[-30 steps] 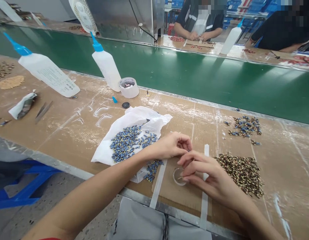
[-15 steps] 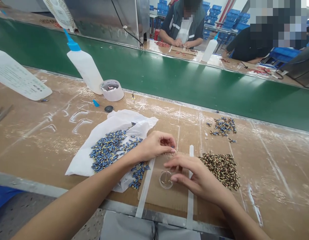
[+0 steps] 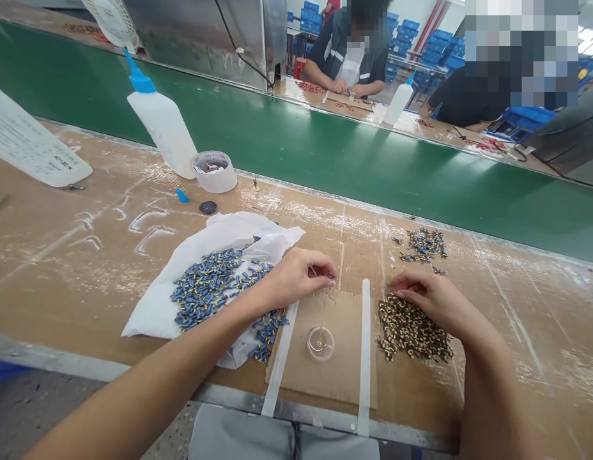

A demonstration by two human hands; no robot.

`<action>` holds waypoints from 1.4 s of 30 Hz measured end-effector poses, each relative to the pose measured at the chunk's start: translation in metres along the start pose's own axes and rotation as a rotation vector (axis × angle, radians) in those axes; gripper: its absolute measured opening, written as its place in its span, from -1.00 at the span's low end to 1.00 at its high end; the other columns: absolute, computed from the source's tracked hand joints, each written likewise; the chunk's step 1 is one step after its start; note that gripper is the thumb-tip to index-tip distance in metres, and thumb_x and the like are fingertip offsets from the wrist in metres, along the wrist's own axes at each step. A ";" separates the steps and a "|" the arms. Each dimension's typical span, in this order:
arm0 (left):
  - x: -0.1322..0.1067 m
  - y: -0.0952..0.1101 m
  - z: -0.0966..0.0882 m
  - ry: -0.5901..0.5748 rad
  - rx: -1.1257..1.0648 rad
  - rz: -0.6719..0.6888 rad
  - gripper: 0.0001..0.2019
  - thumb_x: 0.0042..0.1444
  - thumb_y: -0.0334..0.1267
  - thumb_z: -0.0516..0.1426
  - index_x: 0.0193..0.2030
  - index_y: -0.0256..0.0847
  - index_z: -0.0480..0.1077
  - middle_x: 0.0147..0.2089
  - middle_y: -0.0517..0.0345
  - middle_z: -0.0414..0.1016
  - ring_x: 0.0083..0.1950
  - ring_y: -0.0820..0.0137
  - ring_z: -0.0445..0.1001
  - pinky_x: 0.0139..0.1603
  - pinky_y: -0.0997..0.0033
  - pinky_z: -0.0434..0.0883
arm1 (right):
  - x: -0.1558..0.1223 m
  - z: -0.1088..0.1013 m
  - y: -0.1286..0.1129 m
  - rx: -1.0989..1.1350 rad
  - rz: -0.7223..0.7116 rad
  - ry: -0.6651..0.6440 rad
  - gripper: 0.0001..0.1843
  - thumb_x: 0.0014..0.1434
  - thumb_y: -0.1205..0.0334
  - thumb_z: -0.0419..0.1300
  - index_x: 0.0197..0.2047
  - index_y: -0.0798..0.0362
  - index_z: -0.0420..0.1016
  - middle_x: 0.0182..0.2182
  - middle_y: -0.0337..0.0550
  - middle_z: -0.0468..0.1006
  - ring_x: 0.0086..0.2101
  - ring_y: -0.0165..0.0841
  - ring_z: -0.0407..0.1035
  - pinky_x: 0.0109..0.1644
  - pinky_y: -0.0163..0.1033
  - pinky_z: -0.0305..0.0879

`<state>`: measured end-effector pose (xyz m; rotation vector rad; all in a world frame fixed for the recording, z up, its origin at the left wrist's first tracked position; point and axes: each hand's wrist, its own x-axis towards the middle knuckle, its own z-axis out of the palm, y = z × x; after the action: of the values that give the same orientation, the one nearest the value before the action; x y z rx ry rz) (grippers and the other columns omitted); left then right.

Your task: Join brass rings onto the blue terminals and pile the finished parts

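Note:
My left hand [image 3: 306,275] is closed in a pinch above the far end of a taped cardboard sheet [image 3: 339,377]. A tiny blue piece [image 3: 331,278] shows at its fingertips. My right hand [image 3: 431,297] reaches to the far edge of a pile of small dark brown and cream pieces [image 3: 414,332]. Its thumb and fingers are drawn together there; what is between them is hidden. On the cardboard stands a small clear round cup [image 3: 320,344] with a little clear liquid. Left of it, blue and yellow pieces [image 3: 205,287] are heaped on a white sheet [image 3: 153,313].
Small assembled pieces [image 3: 425,245] lie at the back right. A white bottle with a blue nozzle [image 3: 162,131], a tape roll [image 3: 215,172] and a black cap [image 3: 208,207] stand at the back left. Beyond the green belt [image 3: 325,150], two people sit at another bench.
My right hand has moved from over the clear cup rightward to the brown and cream pile, and its fingers have come together. My left hand keeps its pinch in nearly the same place.

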<state>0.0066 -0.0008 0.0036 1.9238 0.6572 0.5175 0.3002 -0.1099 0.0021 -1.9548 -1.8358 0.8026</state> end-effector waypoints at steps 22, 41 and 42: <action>-0.003 0.001 0.004 -0.001 -0.163 -0.085 -0.90 0.06 -0.34 0.22 -0.28 -0.29 0.55 -0.27 0.09 0.59 -0.22 0.42 0.50 -0.14 0.40 0.40 | 0.016 0.019 -0.005 -0.305 -0.065 0.249 -0.80 0.17 0.26 0.06 -0.25 0.05 0.51 -0.39 -0.13 0.59 -0.34 -0.24 0.44 -0.27 -0.19 0.24; -0.005 0.003 0.016 0.011 -0.229 -0.100 -0.79 0.14 -0.27 0.19 -0.14 -0.30 0.55 -0.22 0.05 0.60 -0.23 0.43 0.49 -0.19 0.46 0.41 | 0.007 0.064 -0.084 0.721 -0.072 0.288 -0.80 0.14 0.13 0.31 -0.19 0.04 0.58 -0.36 -0.16 0.62 -0.33 -0.35 0.49 -0.19 -0.19 0.49; -0.005 0.003 0.017 0.011 -0.219 -0.103 -0.80 0.14 -0.27 0.18 -0.14 -0.30 0.55 -0.22 0.06 0.60 -0.24 0.43 0.49 -0.20 0.46 0.40 | 0.007 0.065 -0.083 0.738 -0.071 0.281 -0.81 0.15 0.14 0.31 -0.19 0.03 0.58 -0.35 -0.16 0.62 -0.32 -0.35 0.49 -0.18 -0.19 0.49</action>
<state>0.0136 -0.0170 -0.0010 1.6737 0.6747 0.5136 0.1944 -0.1026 -0.0002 -1.4248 -1.1958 0.9491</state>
